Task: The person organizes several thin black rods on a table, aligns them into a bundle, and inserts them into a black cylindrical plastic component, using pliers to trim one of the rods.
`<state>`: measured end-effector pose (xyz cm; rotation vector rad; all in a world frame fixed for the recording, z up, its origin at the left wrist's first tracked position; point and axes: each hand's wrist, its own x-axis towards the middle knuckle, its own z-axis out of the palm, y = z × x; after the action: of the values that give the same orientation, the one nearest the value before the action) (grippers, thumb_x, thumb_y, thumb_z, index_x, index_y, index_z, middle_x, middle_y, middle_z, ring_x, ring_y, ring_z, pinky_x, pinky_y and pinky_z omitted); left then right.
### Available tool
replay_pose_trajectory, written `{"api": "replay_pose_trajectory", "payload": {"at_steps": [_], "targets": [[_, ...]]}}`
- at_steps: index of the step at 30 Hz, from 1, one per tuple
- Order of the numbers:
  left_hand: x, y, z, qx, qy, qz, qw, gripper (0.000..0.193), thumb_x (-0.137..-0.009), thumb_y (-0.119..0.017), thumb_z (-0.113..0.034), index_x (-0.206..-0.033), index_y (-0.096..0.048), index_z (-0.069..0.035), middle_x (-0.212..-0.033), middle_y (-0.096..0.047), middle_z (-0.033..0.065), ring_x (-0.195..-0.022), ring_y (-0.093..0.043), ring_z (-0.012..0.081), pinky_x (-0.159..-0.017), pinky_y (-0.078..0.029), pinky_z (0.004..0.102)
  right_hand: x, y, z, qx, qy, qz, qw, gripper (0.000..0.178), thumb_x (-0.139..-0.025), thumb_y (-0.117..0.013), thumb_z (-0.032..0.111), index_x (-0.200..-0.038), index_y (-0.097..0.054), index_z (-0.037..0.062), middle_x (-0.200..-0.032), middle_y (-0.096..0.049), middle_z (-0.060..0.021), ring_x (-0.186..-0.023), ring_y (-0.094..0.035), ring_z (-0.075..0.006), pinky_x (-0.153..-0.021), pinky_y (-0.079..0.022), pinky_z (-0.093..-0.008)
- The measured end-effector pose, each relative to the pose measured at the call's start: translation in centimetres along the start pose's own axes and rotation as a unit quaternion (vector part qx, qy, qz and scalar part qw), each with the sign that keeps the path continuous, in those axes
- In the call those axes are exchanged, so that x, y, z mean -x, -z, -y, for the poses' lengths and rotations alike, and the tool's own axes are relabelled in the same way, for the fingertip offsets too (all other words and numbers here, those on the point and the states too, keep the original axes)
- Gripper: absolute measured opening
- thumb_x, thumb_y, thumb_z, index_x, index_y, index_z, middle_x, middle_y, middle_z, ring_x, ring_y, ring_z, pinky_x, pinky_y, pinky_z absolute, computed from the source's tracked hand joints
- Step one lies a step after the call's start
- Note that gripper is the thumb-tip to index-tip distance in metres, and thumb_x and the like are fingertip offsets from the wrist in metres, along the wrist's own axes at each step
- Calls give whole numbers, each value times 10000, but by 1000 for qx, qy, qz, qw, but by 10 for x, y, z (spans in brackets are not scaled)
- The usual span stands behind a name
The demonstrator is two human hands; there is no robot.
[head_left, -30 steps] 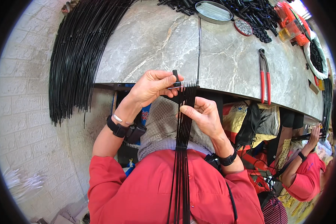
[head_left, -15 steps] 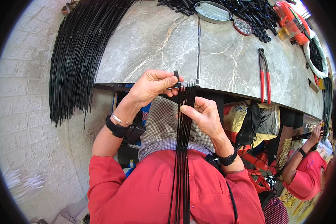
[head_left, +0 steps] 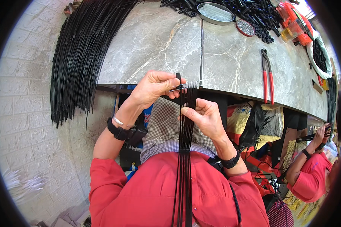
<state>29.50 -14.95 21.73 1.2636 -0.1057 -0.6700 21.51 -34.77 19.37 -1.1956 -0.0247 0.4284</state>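
My left hand (head_left: 157, 87) is closed at the table's near edge, its thumb and fingers pinching a short black piece (head_left: 178, 76) and a thin silvery wire (head_left: 202, 80). The wire runs to the right across the top ends of a row of thin black rods (head_left: 186, 130). My right hand (head_left: 205, 116) is closed round these rods a little lower, thumb in front; its other fingers are partly hidden. From there the rods hang down over my red shirt, passing a dark band-like joint at the waist. Whether the wire passes through every rod end cannot be made out.
The grey marbled table (head_left: 155, 45) bears a thick sheaf of black rods (head_left: 83, 56), red-handled pliers (head_left: 268, 77), a dish of thin pale wires (head_left: 215, 13), a dish of small metal bits (head_left: 245, 28) and piled black parts (head_left: 254, 15). A co-worker (head_left: 310, 170) sits at right.
My right hand and the rods have shifted slightly left. The wire's right end reaches out less far beyond the rods. My left hand has hardly moved.
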Motion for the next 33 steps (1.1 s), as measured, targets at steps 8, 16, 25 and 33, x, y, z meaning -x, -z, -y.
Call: {"api": "replay_pose_trajectory", "payload": {"at_steps": [8,16,25,33], "targets": [[10,0,-3,-31,-3,-9,999,227,-923,-612,-151,-1050,-668,29,-874,-696,108,-701,-653,112,-640,-545,236,-1,-7,2,22,-18,-19,999,139,-879,-629,15,-999,-634,-55,-819,-678,-77,-714,-652,-116,-640,-542,-241],[23,-14,-9,-109,-47,-10,993,310,-912,-608,-78,-1186,-580,65,-1040,-672,135,-917,-664,177,-813,-538,291,4,-16,7,46,-7,-56,997,94,-866,-653,33,-916,-650,-47,-774,-651,-7,-696,-567,-31,-591,-474,-198],[23,-17,0,-92,-61,-26,994,302,-911,-589,-40,-1195,-571,62,-1071,-667,117,-964,-644,160,-838,-526,297,2,-12,-7,107,34,-57,992,119,-853,-686,62,-775,-629,-7,-646,-541,52,-599,-400,0,-489,-345,-222],[27,-16,5,-52,-77,-24,995,288,-920,-581,-54,-1189,-571,50,-1110,-650,116,-990,-627,162,-855,-515,313,-6,-8,5,-26,-55,6,998,75,-836,-697,51,-804,-657,-4,-708,-606,41,-640,-507,-12,-556,-426,-208]]}}
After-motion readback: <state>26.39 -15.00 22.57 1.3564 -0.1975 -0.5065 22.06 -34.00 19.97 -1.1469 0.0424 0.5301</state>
